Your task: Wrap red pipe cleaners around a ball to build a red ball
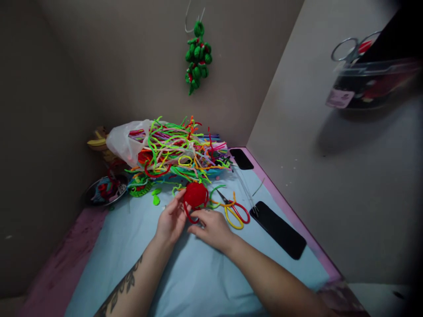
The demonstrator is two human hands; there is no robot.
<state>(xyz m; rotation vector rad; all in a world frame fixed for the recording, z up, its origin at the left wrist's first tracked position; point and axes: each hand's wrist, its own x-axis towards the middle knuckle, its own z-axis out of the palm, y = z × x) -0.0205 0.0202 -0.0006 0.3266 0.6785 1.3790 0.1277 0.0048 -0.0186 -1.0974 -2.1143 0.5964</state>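
A fuzzy red ball (195,195), wound from pipe cleaner by its look, sits in the fingers of my left hand (172,219). A loose red pipe cleaner (187,213) curves down from the ball toward my right hand (211,226). My right fingers are bent around its end, though the grip itself is partly hidden. Just right of the ball lie scissors (235,213) with one yellow and one red handle, a green and an orange pipe cleaner lying across them. Small bright green pieces (156,197) rest to the left.
Behind my hands, a large heap of coloured pipe cleaners (178,147) spills from a plastic bag (127,141). A metal bowl (106,203) stands left, beside a green figure (139,186). Two black phone-like slabs (279,231) lie right. Green ornaments (198,57) hang on the wall; a clear container (366,83) juts out right.
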